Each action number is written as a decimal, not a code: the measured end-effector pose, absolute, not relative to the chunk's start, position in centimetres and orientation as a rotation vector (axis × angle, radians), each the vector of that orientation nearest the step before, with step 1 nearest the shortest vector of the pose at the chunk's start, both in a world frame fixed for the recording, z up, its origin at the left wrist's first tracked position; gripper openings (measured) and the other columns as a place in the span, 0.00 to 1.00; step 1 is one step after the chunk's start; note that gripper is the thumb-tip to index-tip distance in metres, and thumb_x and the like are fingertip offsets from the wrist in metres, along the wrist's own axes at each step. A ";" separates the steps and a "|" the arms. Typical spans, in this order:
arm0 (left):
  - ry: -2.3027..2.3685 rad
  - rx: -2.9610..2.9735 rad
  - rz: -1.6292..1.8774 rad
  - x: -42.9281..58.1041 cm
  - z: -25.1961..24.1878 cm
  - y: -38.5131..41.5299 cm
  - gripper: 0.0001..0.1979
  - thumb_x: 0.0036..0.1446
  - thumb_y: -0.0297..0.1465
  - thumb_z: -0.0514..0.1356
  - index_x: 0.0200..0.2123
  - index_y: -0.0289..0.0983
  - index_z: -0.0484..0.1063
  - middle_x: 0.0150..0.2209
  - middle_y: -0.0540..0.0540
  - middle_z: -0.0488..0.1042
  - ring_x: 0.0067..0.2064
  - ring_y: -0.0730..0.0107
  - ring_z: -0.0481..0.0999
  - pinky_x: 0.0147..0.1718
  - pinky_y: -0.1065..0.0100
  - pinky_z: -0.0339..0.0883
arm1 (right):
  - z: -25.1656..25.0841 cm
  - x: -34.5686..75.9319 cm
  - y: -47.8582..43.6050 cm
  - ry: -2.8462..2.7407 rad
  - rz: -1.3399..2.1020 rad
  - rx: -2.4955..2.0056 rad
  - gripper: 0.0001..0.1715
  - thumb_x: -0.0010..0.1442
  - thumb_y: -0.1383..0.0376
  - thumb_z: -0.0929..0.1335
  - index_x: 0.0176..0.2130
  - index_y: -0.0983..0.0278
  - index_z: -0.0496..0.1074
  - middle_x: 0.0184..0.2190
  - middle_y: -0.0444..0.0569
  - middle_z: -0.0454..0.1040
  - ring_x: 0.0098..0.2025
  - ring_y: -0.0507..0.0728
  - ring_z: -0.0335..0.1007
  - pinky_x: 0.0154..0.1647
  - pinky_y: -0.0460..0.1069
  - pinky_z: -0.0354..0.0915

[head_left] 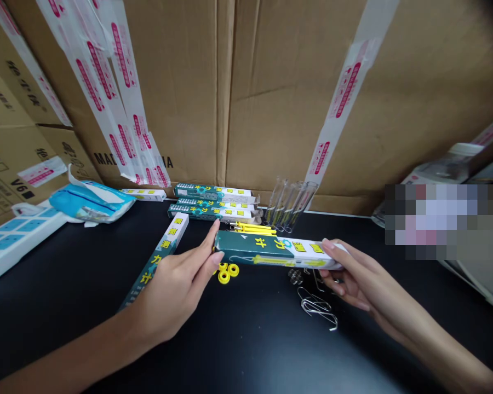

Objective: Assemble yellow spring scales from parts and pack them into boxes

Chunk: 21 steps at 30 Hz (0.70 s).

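Note:
A long green-and-white spring scale box (271,249) is held level above the black table, its printed side facing me. At its green left end, my left hand (184,276) presses its thumb and straight fingers against the end of the carton. My right hand (355,268) grips the white right end, thumb on top and fingers beneath. Below the box lie yellow rings (224,276) and metal S-hooks (318,309). Just behind it are yellow tubes of spring scales (254,228), partly hidden. A similar box (158,254) lies at an angle behind my left hand.
Several more cartons (211,191) lie by the cardboard wall (271,109), with glass test tubes (291,205) to their right. A blue tissue pack (92,200) and a power strip (20,235) sit at left. A plastic bottle (447,167) stands at right, beside a blurred-out patch.

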<state>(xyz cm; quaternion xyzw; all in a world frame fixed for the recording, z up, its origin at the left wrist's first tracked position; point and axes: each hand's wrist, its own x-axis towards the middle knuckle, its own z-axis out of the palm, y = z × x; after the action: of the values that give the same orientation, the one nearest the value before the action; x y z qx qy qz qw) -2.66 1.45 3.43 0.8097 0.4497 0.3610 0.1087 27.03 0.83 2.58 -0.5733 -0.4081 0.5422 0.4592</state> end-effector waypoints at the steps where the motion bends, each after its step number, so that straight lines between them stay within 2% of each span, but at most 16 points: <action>1: 1.344 2.460 1.078 -2.6 3.3 1.4 0.24 0.72 0.34 0.50 0.67 0.32 0.60 0.33 0.46 0.83 0.32 0.66 0.83 0.35 0.72 0.74 | 2.5 26.9 0.8 -1.008 1.341 -1.409 0.28 0.52 0.43 0.74 0.33 0.62 0.68 0.22 0.41 0.68 0.19 0.46 0.55 0.09 0.35 0.46; 7: 1.371 2.850 1.068 -2.4 3.1 1.0 0.27 0.71 0.25 0.48 0.70 0.24 0.50 0.45 0.34 0.82 0.34 0.63 0.83 0.35 0.69 0.75 | 1.9 25.9 0.4 -0.963 1.364 -1.390 0.28 0.53 0.43 0.74 0.34 0.63 0.68 0.23 0.41 0.67 0.18 0.46 0.54 0.08 0.35 0.45; 12: 1.330 2.987 1.067 -2.4 3.3 0.7 0.31 0.70 0.22 0.48 0.72 0.24 0.41 0.57 0.29 0.74 0.41 0.58 0.84 0.37 0.66 0.78 | 2.0 25.8 0.2 -0.925 1.354 -1.384 0.28 0.52 0.43 0.75 0.32 0.62 0.67 0.21 0.41 0.66 0.18 0.46 0.53 0.08 0.35 0.45; 15: 1.316 3.056 1.065 -2.4 3.5 0.5 0.32 0.70 0.21 0.48 0.72 0.26 0.37 0.61 0.29 0.70 0.45 0.58 0.84 0.42 0.65 0.78 | 2.1 25.9 0.1 -0.917 1.366 -1.388 0.27 0.53 0.43 0.74 0.31 0.63 0.68 0.21 0.41 0.67 0.17 0.45 0.52 0.07 0.35 0.45; 18: 1.276 3.146 1.046 -2.4 3.6 0.4 0.33 0.71 0.23 0.51 0.72 0.24 0.36 0.61 0.28 0.69 0.48 0.55 0.83 0.45 0.65 0.77 | 2.1 26.0 0.0 -0.907 1.391 -1.379 0.27 0.54 0.43 0.74 0.32 0.63 0.69 0.21 0.41 0.66 0.17 0.45 0.51 0.07 0.34 0.44; 21: 1.247 3.182 1.047 -2.4 3.7 0.6 0.34 0.72 0.31 0.54 0.71 0.20 0.40 0.59 0.27 0.71 0.48 0.54 0.83 0.44 0.65 0.77 | 1.9 25.9 0.0 -0.899 1.411 -1.376 0.27 0.55 0.44 0.73 0.31 0.64 0.69 0.20 0.40 0.65 0.16 0.44 0.50 0.07 0.34 0.44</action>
<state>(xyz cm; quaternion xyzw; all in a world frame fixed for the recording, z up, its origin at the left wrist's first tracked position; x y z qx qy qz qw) -2.35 0.55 3.74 0.8695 0.3406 0.2861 -0.2149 25.94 0.03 1.94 -0.5611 -0.3667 0.5755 0.4685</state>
